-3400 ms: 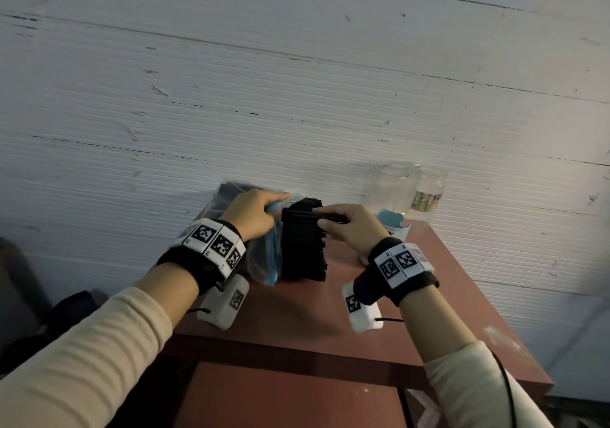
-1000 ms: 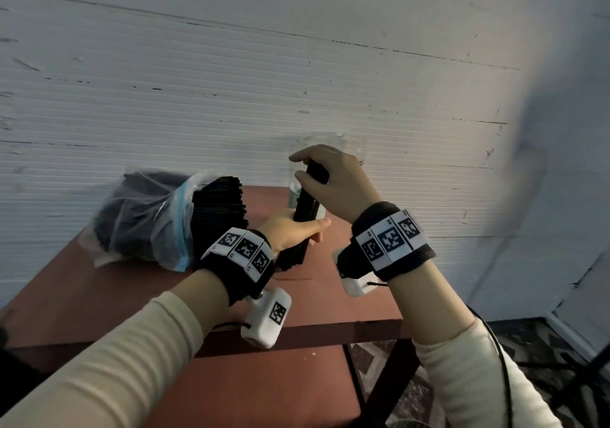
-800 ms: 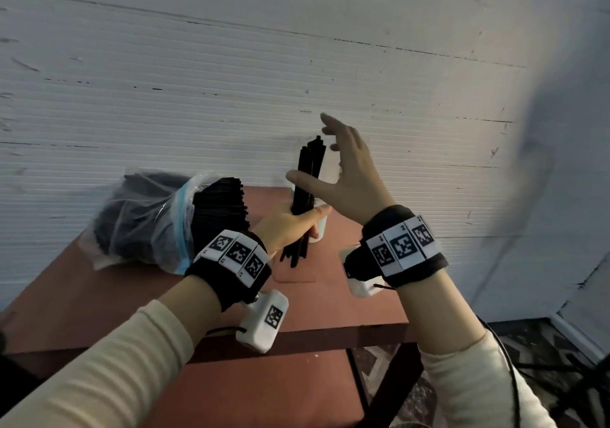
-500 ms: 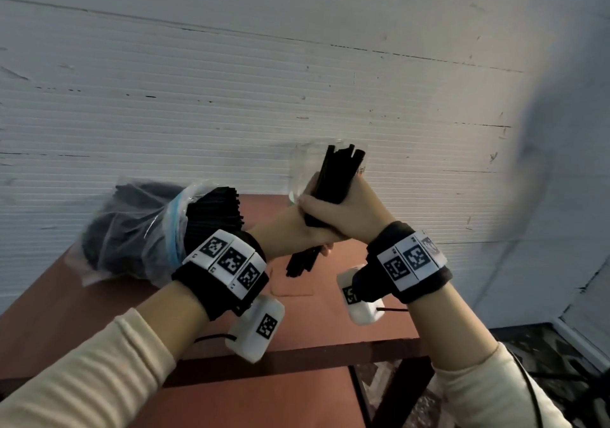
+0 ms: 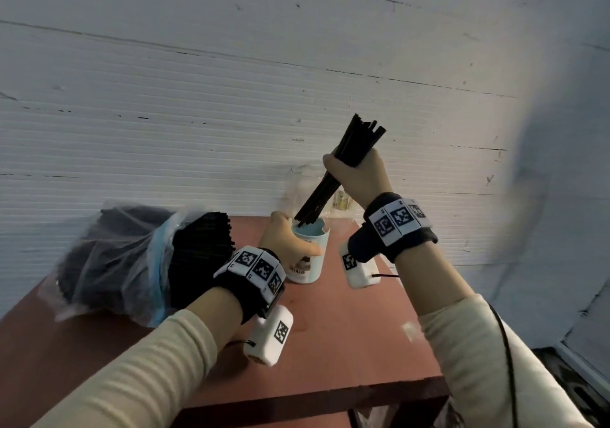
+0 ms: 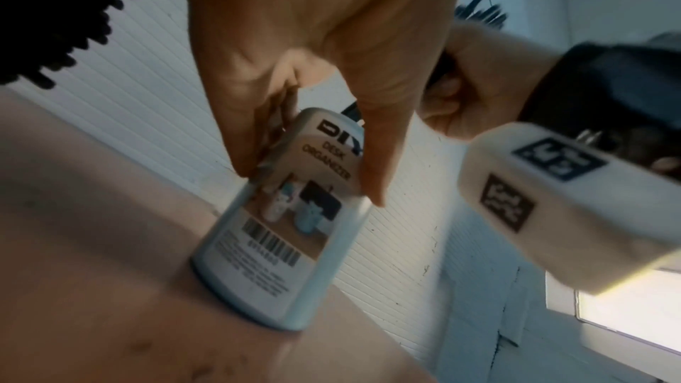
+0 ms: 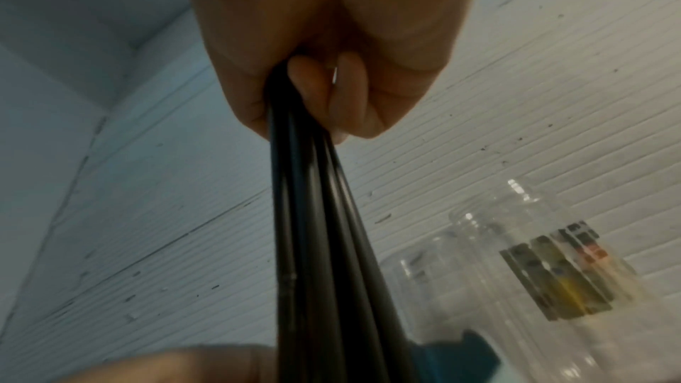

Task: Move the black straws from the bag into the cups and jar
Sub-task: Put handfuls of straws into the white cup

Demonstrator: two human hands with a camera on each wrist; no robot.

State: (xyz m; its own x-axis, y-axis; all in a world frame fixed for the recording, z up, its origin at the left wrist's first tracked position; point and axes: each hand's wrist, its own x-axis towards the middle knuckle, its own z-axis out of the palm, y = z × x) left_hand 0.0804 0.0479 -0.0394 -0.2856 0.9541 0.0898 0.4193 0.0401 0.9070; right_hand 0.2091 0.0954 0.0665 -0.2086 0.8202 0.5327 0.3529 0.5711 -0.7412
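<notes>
My right hand [image 5: 354,176] grips a bundle of black straws [image 5: 361,137] around its middle, tilted, upper ends up to the right. The lower ends dip into the mouth of a light blue cup [image 5: 305,270] standing on the red-brown table [image 5: 330,328]. My left hand [image 5: 287,242] grips this cup near its rim; in the left wrist view its fingers [image 6: 372,156] curl round the labelled cup [image 6: 280,243]. The right wrist view shows the straws [image 7: 320,243] running down from my right hand [image 7: 324,74]. A clear bag [image 5: 125,256] full of black straws lies at the left.
Clear plastic jars [image 5: 302,186] stand behind the cup against the white ribbed wall; one carries a label [image 7: 552,273]. The table's right edge [image 5: 412,295] is just right of my right wrist, with the floor below it.
My left hand let go of the straw bundle and took hold of the blue cup. My right hand raised the bundle and brought its lower ends down into the cup's mouth.
</notes>
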